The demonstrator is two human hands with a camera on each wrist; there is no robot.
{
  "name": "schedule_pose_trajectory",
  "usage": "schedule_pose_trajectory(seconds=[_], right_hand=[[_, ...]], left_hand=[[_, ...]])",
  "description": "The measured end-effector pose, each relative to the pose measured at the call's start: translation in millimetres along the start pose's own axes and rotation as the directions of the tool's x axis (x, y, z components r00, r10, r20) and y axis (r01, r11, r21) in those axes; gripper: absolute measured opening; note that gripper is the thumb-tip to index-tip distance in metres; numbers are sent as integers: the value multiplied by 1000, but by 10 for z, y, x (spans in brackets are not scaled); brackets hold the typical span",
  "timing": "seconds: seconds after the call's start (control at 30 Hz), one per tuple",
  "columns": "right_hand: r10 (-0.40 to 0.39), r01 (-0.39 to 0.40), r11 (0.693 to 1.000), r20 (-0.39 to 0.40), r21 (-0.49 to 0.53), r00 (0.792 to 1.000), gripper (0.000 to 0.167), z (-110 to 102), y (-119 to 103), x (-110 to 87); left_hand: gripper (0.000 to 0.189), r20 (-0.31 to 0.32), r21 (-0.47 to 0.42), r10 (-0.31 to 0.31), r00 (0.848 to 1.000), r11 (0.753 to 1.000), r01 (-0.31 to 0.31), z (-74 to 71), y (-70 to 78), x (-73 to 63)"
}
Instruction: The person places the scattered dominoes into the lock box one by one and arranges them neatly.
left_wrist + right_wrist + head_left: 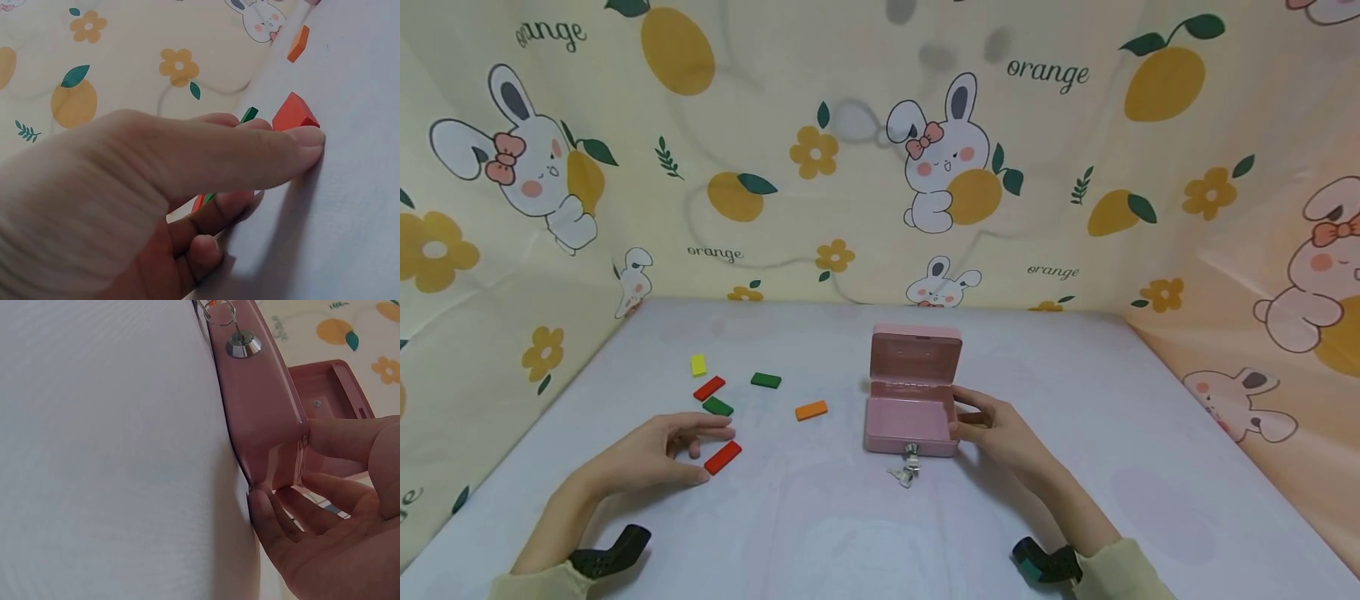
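Pink metal forms the cash box (887, 443), which stands on the pale surface (820, 525) with its lid (915, 354) raised and its keys (904, 477) hanging from the front lock (244, 345). The right hand (998, 429) grips it by the right wall, thumb bent at the rim and fingers curved against the side; a steady hold like that seems right, since the box could slide if knocked. Well to the left, the left hand (658, 452) holds nothing, its thumb and fingers parted beside the near red block (723, 458); whether the thumb touches the block, these views do not settle. For a good pickup, thumb and index finger should close squarely on opposite edges, low and close to the surface, as such a flat piece probably tips or skids under an uneven pinch. Lifting straight up would best spare the near green block (718, 407) just beyond those fingers, with the far red block (709, 388) and yellow block (698, 365) behind it. An orange block (811, 410) and the far green block (766, 381) lie apart, off to the right toward the box
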State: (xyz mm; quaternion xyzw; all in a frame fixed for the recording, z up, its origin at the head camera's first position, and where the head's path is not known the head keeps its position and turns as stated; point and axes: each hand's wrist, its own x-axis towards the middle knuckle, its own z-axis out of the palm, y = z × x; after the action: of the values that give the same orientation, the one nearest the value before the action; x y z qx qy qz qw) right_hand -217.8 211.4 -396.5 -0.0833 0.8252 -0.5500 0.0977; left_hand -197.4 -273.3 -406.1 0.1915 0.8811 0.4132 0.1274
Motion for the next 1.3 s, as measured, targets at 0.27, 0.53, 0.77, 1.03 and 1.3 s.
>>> schedule_pose_trajectory(seconds=[0.27, 0.53, 0.77, 1.03, 1.3], right_hand=[[7, -7, 1000, -6, -7, 1000, 62, 4, 2, 3], [-2, 2, 1000, -1, 1, 1000, 61, 6, -8, -2], [6, -6, 1000, -3, 0, 1000, 61, 8, -8, 2], [-1, 1, 1000, 1, 3, 1000, 62, 4, 4, 6], [10, -10, 1000, -14, -3, 1000, 62, 12, -9, 1]], left_hand=[[64, 18, -22, 16, 1000, 1000, -16, 0, -1, -4], [66, 30, -24, 53, 998, 998, -52, 14, 29, 2], [65, 31, -21, 28, 999, 999, -27, 20, 26, 9], [61, -46, 12, 27, 999, 1000, -26, 25, 12, 28], [59, -138, 51, -10, 990, 999, 17, 51, 52, 43]])
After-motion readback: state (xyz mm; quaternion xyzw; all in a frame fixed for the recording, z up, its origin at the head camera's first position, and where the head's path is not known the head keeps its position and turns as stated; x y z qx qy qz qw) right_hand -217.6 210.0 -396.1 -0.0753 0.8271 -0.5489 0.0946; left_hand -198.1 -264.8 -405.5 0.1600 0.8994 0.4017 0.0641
